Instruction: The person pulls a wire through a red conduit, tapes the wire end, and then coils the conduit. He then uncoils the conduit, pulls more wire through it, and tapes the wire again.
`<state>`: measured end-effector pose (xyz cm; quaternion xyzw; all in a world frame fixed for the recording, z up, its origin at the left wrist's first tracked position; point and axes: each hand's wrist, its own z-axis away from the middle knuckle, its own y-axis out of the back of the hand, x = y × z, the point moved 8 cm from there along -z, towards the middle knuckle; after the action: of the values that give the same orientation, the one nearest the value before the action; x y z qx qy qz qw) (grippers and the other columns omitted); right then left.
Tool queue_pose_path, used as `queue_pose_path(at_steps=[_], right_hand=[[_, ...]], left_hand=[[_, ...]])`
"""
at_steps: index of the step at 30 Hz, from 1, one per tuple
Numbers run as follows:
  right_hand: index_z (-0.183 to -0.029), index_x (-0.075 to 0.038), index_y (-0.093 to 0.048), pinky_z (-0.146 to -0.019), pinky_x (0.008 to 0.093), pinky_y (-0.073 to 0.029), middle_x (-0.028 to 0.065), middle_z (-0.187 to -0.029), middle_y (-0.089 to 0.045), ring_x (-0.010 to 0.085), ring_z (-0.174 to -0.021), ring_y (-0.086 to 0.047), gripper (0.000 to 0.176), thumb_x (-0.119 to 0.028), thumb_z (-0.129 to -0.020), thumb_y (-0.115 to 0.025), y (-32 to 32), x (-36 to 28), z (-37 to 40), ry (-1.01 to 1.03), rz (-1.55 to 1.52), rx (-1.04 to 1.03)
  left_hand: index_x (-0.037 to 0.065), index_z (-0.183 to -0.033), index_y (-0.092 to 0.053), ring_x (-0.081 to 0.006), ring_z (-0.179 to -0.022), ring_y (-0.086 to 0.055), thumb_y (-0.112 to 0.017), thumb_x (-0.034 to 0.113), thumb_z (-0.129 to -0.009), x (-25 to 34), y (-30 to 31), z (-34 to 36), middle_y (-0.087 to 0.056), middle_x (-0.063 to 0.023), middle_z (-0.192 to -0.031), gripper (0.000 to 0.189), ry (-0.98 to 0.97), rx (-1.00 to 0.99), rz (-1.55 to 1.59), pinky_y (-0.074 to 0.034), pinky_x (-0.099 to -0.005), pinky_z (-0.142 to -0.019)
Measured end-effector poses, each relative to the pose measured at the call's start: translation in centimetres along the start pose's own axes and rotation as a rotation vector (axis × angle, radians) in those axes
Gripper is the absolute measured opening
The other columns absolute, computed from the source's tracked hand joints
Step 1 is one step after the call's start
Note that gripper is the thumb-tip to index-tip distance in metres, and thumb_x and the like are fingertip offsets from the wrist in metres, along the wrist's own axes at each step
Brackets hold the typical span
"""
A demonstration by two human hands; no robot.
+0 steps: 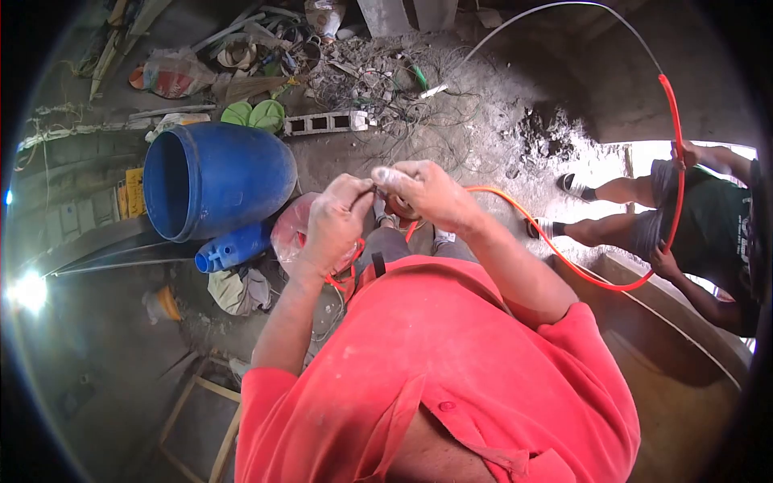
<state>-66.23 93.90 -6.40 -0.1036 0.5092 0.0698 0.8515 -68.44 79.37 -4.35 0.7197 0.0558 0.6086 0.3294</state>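
Note:
My left hand [336, 216] and my right hand [427, 191] meet in front of my chest, fingertips close together. Both have their fingers closed in a pinch. Whatever sits between the fingertips is too small to make out. An orange-red cable [555, 251] runs from just behind my right hand, curves low to the right and rises to a co-worker's hands. From its upper end a thin pale line [555, 6] arcs back over the floor. More orange cable lies below my hands, partly hidden by them.
A blue barrel [233, 173] lies at the left, above a smaller blue container [233, 248]. A hollow block [326, 122] and tangled wires [403, 97] are on the floor ahead. A co-worker [700, 217] stands at the right. A wooden frame [189, 402] is at the lower left.

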Motion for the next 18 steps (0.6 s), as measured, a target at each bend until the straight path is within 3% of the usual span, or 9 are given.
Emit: queue_pose_path(at_steps=[4, 7, 9, 11, 13, 14, 15, 16, 18], right_hand=[[-0.073, -0.005, -0.065, -0.050, 0.0278, -0.048, 0.0045, -0.063, -0.059, 0.0137, -0.054, -0.059, 0.070, -0.067, -0.095, -0.041, -0.8, -1.1, -1.3, -0.163, 0.040, -0.183], [-0.089, 0.000, -0.066, -0.046, 0.0293, -0.051, 0.0088, -0.070, -0.064, 0.0155, -0.053, -0.061, 0.075, -0.070, -0.093, -0.041, 0.1, -2.4, -2.0, -0.212, -0.112, -0.199], [-0.093, 0.001, -0.067, -0.047, 0.0278, -0.050, 0.0071, -0.070, -0.065, 0.0139, -0.053, -0.061, 0.076, -0.069, -0.095, -0.038, 1.2, -3.0, -1.9, -0.188, -0.108, -0.175], [-0.099, 0.000, -0.068, -0.046, 0.0270, -0.049, 0.0068, -0.074, -0.067, 0.0132, -0.055, -0.062, 0.063, -0.059, -0.096, -0.047, 2.1, -3.4, -1.4, -0.017, 0.045, -0.322], [-0.110, -0.001, -0.067, -0.069, 0.0320, -0.054, 0.0083, -0.086, -0.069, 0.0165, -0.078, -0.067, 0.045, -0.042, -0.091, -0.067, 3.8, -0.7, -1.2, 0.002, 0.304, -0.266], [-0.116, -0.002, -0.066, -0.081, 0.0354, -0.055, 0.0103, -0.094, -0.070, 0.0193, -0.090, -0.068, 0.048, -0.040, -0.087, -0.072, 4.1, 0.9, -1.4, 0.080, 0.392, -0.187], [-0.136, -0.003, -0.054, -0.106, 0.0404, -0.042, 0.0152, -0.126, -0.062, 0.0240, -0.120, -0.057, 0.073, -0.039, -0.078, -0.080, 4.2, 1.5, -1.1, 0.169, 0.464, -0.040], [-0.136, -0.003, -0.054, -0.106, 0.0404, -0.042, 0.0152, -0.126, -0.062, 0.0240, -0.120, -0.057, 0.073, -0.039, -0.078, -0.080, 3.6, 2.5, -0.9, 0.169, 0.461, -0.039], [-0.149, -0.005, -0.036, -0.114, 0.0407, -0.032, 0.0177, -0.148, -0.043, 0.0273, -0.137, -0.041, 0.097, -0.040, -0.072, -0.084, 0.9, 0.8, -0.1, 0.429, 0.111, -0.128]], left_hand=[[0.006, -0.092, -0.068, -0.0364, -0.071, -0.064, -0.066, 0.007, -0.083, 0.8, -0.9, 1.4, -0.066, -0.0142, -0.084, 0.009, -0.092, -0.006, -0.325, -0.051, -0.0410, -0.059], [0.004, -0.088, -0.067, -0.0287, -0.062, -0.063, -0.064, 0.009, -0.084, -0.7, -0.4, 0.8, -0.065, -0.0127, -0.077, 0.008, 0.010, 0.079, -0.164, -0.046, -0.0393, -0.054], [0.001, -0.081, -0.066, -0.0158, -0.056, -0.057, -0.062, 0.012, -0.087, -4.3, -1.2, 1.3, -0.064, -0.0092, -0.071, 0.013, 0.414, -0.020, 0.367, -0.041, -0.0305, -0.046], [0.001, -0.082, -0.065, -0.0105, -0.054, -0.053, -0.061, 0.012, -0.089, -4.3, -1.0, 1.8, -0.063, -0.0071, -0.070, 0.014, 0.596, -0.039, 0.601, -0.038, -0.0256, -0.045], [0.000, -0.082, -0.064, -0.0052, -0.052, -0.048, -0.061, 0.012, -0.091, -3.7, -1.1, 2.0, -0.062, -0.0050, -0.070, 0.015, 0.762, -0.052, 0.839, -0.035, -0.0206, -0.043], [0.000, -0.084, -0.064, -0.0050, -0.050, -0.047, -0.061, 0.011, -0.090, -3.3, -1.4, 2.0, -0.061, -0.0053, -0.070, 0.014, 0.789, -0.089, 0.898, -0.033, -0.0191, -0.042], [0.000, -0.086, -0.063, -0.0047, -0.049, -0.046, -0.060, 0.011, -0.090, -3.0, -1.9, 2.2, -0.061, -0.0056, -0.070, 0.013, 0.816, -0.132, 0.954, -0.032, -0.0175, -0.040], [0.000, -0.086, -0.063, -0.0047, -0.049, -0.046, -0.060, 0.011, -0.090, -2.9, -2.0, 2.0, -0.061, -0.0056, -0.070, 0.013, 0.817, -0.134, 0.952, -0.032, -0.0175, -0.040], [0.000, -0.088, -0.062, -0.0051, -0.047, -0.045, -0.060, 0.013, -0.090, -2.8, -2.3, 1.8, -0.060, -0.0051, -0.071, 0.013, 0.833, -0.166, 0.937, -0.031, -0.0178, -0.039]])
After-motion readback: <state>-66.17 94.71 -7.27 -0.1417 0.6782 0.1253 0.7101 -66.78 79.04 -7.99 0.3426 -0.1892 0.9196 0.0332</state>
